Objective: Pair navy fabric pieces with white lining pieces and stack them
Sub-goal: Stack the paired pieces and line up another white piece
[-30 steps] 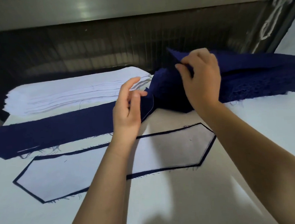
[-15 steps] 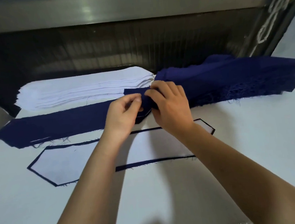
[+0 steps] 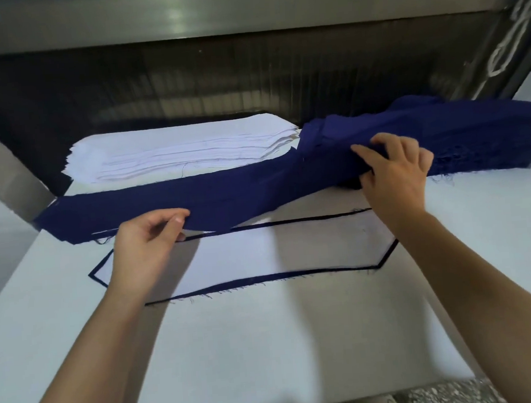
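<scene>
Now a navy piece [image 3: 226,198] is held stretched above the table [image 3: 269,344], with its near edge pinched by the left hand [image 3: 146,242] and its far end gripped in the curled fingers of the right hand [image 3: 395,175] at the navy pile [image 3: 481,133]. It is best drawn clear of the pile as one layer, kept taut, and laid square on the pair [image 3: 246,257] below. Only then should a lining be taken from the white stack [image 3: 183,147].
</scene>
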Available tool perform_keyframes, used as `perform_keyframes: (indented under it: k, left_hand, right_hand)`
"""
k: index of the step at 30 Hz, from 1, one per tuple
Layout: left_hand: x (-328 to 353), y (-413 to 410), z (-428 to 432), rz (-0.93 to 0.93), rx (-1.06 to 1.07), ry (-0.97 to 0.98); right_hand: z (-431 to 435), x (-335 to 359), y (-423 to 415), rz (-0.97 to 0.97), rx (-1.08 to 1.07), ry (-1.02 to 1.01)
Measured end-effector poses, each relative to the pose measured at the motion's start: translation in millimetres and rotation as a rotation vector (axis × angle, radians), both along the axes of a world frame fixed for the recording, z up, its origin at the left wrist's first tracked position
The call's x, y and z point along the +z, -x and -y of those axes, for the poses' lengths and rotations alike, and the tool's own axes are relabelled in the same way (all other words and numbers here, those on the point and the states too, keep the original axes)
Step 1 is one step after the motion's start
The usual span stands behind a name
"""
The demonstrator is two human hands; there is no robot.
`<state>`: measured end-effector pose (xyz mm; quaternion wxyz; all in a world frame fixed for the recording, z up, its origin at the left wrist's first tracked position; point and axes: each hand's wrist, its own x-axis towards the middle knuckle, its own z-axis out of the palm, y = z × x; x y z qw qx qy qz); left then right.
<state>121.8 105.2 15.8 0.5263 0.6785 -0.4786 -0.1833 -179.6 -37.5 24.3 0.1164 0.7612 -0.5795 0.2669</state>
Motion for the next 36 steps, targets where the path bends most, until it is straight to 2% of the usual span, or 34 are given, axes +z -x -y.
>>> perform_keyframes:
  k: [6, 13, 17, 18, 21, 24, 28, 32, 36]
  left_hand:
    - [-4.7, -33.2, -24.4, -0.009, 0.118, 0.022]
    - [-14.2, -69.1, -46.3, 0.040, 0.182, 0.028]
    - [-28.0, -77.0, -57.2, 0.075, 0.212, 0.004]
    - [-30.7, -77.6, -58.9, 0.125, 0.215, -0.010]
    - [-34.8, -77.3, -61.6, 0.427, 0.230, -0.067]
    - [-37.7, -77.4, -63.0, 0.502, 0.221, -0.091]
    - [-38.9, -76.3, -63.3, 0.456, 0.258, -0.098]
    - [-37.3, -75.3, -64.8, 0.328, 0.301, -0.080]
    - [-38.2, -75.1, -65.1, 0.305, 0.291, -0.083]
  right_hand:
    - [-7.8, -7.9, 6.0, 0.093, 0.047, 0.093]
    - [-31.1, -17.5, 12.4, 0.071, 0.316, 0.332]
    - [-43.8, -25.7, 18.0, 0.057, 0.416, 0.303]
    - [-46.7, -28.7, 19.0, 0.057, 0.432, 0.275]
    - [-53.5, -37.9, 21.9, 0.038, 0.454, 0.188]
    - [-56.2, -42.4, 24.8, 0.054, 0.438, 0.127]
    - [-56.4, -43.7, 26.2, 0.125, 0.441, 0.104]
    - [-56.0, -43.5, 26.4, 0.154, 0.442, 0.094]
    - [-56.7, -43.8, 27.6, 0.179, 0.426, 0.103]
